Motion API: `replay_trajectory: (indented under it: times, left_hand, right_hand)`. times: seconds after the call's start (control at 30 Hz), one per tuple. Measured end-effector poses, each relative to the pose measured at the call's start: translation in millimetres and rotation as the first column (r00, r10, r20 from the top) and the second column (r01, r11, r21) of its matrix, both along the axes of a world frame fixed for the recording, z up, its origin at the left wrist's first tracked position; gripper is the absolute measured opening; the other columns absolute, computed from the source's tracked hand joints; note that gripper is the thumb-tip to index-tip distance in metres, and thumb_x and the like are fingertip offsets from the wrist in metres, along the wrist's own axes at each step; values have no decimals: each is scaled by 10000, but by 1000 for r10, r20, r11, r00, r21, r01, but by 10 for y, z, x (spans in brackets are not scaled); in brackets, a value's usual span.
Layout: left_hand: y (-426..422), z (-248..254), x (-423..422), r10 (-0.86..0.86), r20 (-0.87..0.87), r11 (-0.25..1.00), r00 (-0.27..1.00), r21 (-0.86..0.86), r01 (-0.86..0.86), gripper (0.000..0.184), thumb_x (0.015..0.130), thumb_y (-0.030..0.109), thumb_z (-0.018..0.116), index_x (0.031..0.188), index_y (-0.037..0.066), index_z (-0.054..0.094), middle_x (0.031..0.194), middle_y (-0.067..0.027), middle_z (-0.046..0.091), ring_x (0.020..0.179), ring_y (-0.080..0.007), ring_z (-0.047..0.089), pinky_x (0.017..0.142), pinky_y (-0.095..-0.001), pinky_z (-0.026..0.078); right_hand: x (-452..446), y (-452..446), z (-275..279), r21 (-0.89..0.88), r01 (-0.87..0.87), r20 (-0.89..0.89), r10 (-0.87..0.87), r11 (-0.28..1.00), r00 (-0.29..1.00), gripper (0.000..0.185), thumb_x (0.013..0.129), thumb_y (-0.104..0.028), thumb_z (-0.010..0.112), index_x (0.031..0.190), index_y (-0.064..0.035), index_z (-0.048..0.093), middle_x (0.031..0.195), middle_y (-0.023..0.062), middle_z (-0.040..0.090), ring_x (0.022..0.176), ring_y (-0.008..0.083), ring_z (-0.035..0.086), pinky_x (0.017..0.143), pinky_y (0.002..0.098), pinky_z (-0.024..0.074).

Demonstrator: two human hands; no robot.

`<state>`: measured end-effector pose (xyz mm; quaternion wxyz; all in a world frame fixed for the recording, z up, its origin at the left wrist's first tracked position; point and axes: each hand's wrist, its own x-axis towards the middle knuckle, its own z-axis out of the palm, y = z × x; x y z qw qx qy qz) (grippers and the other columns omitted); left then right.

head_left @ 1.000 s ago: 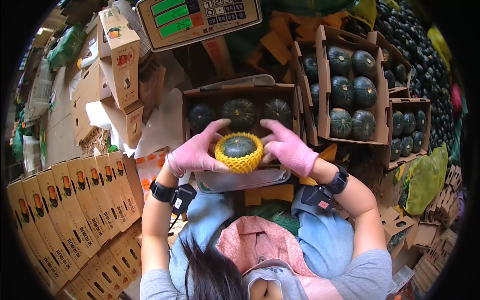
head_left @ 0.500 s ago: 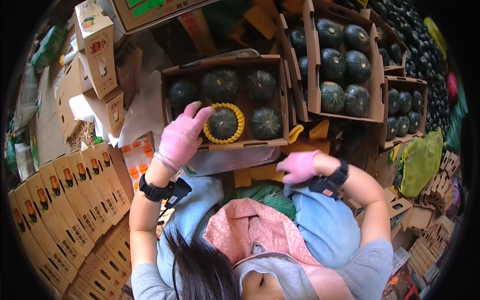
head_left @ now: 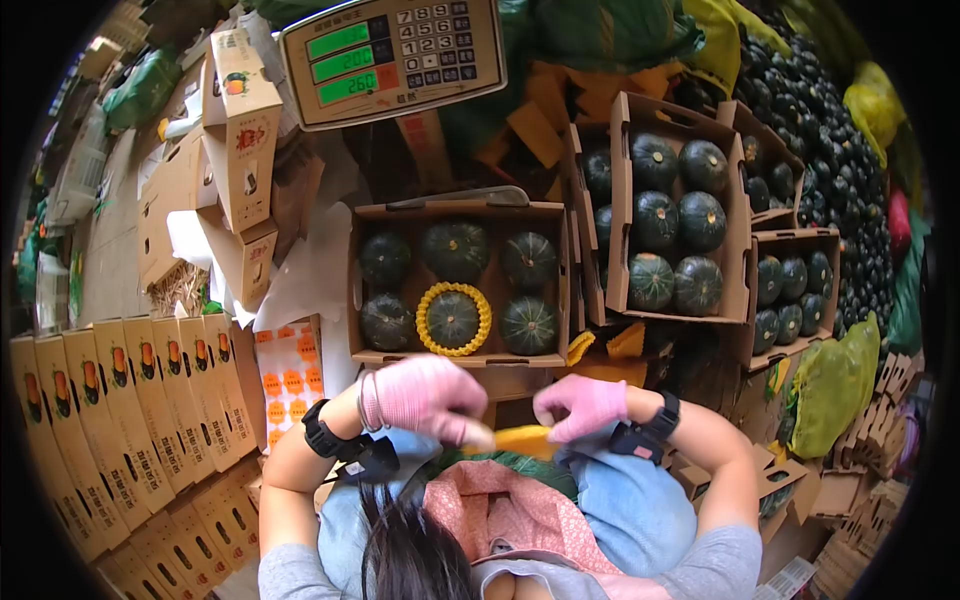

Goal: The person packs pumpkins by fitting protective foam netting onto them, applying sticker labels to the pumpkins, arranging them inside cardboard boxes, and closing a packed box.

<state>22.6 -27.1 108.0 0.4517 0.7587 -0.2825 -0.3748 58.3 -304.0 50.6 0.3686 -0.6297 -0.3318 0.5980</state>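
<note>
My left hand (head_left: 425, 400), in a pink glove, is in front of the open carton, its fingers curled down. Facing it, my right hand (head_left: 583, 405), also pink-gloved, is closed. Between the fingertips of both hands stretches a yellow foam net (head_left: 525, 440); its ends are hidden by the fingers. Just beyond the hands, the cardboard carton (head_left: 400, 357) holds several dark green pumpkins in two rows. A yellow foam ring (head_left: 424, 325) encircles the pumpkin (head_left: 453, 318) in the middle of the near row; the others there have no ring.
A digital scale display (head_left: 395, 60) stands behind the carton. Filled pumpkin cartons (head_left: 620, 200) are at the right, before a large pumpkin pile (head_left: 835, 150). Folded printed boxes (head_left: 125, 400) line the left, beside an orange sticker sheet (head_left: 290, 370). Yellow foam pieces (head_left: 625, 342) lie near the carton's right corner.
My left hand has drawn back from beside the ringed pumpkin toward my right hand, uncovering the near-left pumpkin. My view has tilted up, bringing more of the scale display into sight.
</note>
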Motion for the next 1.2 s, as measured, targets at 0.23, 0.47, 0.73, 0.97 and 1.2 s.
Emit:
replay_trajectory:
  times: [0.23,0.47,0.73,0.97,1.2]
  left_hand:
    - [-239,267,-44,351,769,859,534,-38,-510,518,639,519,772,799,85,540,794,-86,516,755,-302,529,692,-397,428]
    - [-108,3,66,584,375,774,720,-522,-357,235,842,252,653,898,38,574,896,-132,517,818,-323,518,709,-378,438]
    - [-4,-40,50,758,469,639,454,-389,-663,165,850,27,568,1015,24,570,863,-38,598,776,-162,590,713,-267,481]
    - [68,-118,83,342,-839,131,424,-405,-905,296,916,209,599,1126,4,563,1062,-80,619,985,-162,615,868,-302,505]
    - [79,-100,84,576,-327,463,750,-625,-628,314,920,174,589,1146,-41,551,1194,-84,571,1037,-146,570,968,-295,419]
  right_hand:
    - [220,473,551,80,806,-142,-794,586,591,135,736,-77,650,726,-49,518,671,-37,490,642,43,449,572,214,397]
    - [231,694,695,214,755,-400,-650,620,647,370,715,-123,759,936,-72,467,898,-17,504,816,74,473,752,229,422]
    - [397,943,648,631,635,43,-837,446,545,331,763,28,682,964,-61,435,844,1,484,744,66,504,696,208,449]
    - [569,826,312,324,642,-63,-661,695,748,169,772,38,517,909,-15,600,910,55,644,861,197,620,817,329,487]
    - [513,759,259,288,697,-641,-409,656,650,225,822,24,644,1047,12,640,1063,59,670,993,132,625,890,273,479]
